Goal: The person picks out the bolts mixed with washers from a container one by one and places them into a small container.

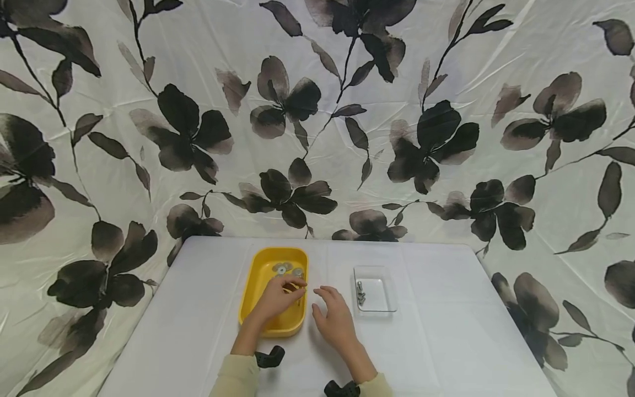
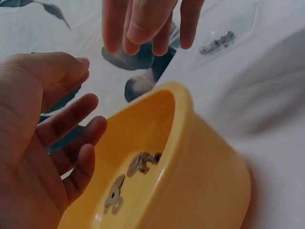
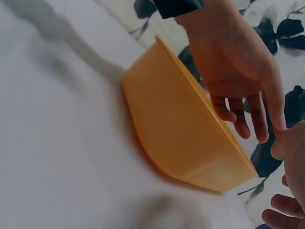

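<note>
Over the yellow tray (image 1: 248,286), my left hand (image 1: 278,298) hangs with loosely bent fingers, thumb and index apart in the head view. Nothing shows between its fingers (image 2: 90,102) in the left wrist view. My right hand (image 1: 334,320) is just right of the tray, fingers relaxed and no object visible in it. Flat metal washers (image 1: 281,270) lie in the far part of the tray. Beside them in the left wrist view are small metal pieces (image 2: 145,164), partly hidden by the tray wall. Both hands come close together above the tray's right rim.
A clear shallow box (image 1: 384,310) stands to the right, with several small metal screws (image 1: 360,293) along its left side. Black bands (image 1: 270,357) are worn on both wrists. The white table (image 1: 446,331) ends at a floral cloth (image 1: 283,204) behind it.
</note>
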Demonstrator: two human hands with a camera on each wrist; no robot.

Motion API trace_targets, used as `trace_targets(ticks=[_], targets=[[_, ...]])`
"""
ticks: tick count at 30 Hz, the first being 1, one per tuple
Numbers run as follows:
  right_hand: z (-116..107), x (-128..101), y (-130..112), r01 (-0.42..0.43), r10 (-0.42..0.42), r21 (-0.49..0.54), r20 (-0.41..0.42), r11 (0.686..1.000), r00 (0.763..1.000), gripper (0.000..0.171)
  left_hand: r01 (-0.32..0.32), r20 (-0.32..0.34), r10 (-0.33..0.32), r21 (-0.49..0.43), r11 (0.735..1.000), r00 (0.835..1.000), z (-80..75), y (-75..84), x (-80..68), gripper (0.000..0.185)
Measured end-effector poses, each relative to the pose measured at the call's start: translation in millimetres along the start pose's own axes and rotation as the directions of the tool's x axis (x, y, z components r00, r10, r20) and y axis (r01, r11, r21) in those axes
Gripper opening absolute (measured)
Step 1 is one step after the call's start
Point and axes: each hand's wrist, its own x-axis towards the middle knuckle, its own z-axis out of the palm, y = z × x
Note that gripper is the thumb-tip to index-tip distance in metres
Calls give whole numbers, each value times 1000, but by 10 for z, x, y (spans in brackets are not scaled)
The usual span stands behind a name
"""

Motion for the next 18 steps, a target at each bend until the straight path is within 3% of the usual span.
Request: trace_targets(ticks=[7, 18], targets=[[105, -14, -66, -23, 20, 66, 50, 998, 999, 36, 50, 19, -51, 48, 998, 999, -111, -119, 97, 27], [274, -76, -78, -65, 41, 237, 103, 969, 994, 46, 81, 28, -88, 188, 979, 996, -211, -175, 343, 24]])
